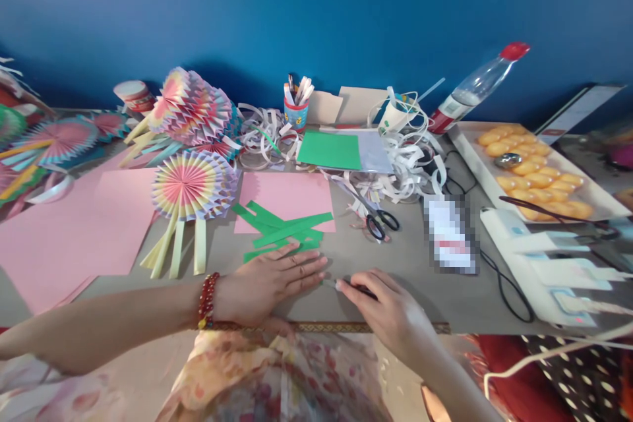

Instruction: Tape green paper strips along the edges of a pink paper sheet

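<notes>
My left hand (271,282) lies palm down near the table's front edge, fingers stretched out. Its fingertips touch or overlap the lower green paper strips (287,232), which cross one another in a loose pile. Under that pile lies a pink paper sheet (287,188). My right hand (383,297) is closed round a slim dark tool (366,291) with a thin pale tip; the fingers hide most of it. That tip points left, close to my left fingertips. A folded paper rosette (194,186) with pale strips hangs together beyond my left forearm.
Black-handled scissors (382,224) lie ahead of my right hand. A green sheet (330,149), curled white paper scraps (410,175) and a pen cup (295,113) are farther back. Right are a power strip (539,270), a tilted bottle (475,92) and a food tray (469,151).
</notes>
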Tool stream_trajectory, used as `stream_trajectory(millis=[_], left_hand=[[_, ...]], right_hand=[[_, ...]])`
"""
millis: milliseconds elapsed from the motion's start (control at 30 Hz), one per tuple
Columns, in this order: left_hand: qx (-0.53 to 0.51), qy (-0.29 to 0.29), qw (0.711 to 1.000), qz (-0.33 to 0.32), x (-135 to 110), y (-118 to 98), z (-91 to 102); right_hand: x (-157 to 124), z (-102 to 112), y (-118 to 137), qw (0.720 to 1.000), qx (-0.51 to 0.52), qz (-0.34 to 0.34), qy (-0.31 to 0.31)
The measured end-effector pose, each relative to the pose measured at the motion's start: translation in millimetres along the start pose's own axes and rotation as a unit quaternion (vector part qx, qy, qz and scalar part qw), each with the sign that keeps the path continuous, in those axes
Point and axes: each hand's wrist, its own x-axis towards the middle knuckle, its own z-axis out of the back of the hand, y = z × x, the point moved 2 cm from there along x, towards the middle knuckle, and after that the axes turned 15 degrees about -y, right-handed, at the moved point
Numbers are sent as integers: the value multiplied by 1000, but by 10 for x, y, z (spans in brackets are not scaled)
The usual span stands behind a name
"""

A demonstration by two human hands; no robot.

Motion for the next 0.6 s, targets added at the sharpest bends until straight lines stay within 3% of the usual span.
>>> stream_trajectory(millis=[600], left_hand=[[-15,-6,1000,6,3,14,11]], right_hand=[[-46,23,70,1000,-12,13,-7]])
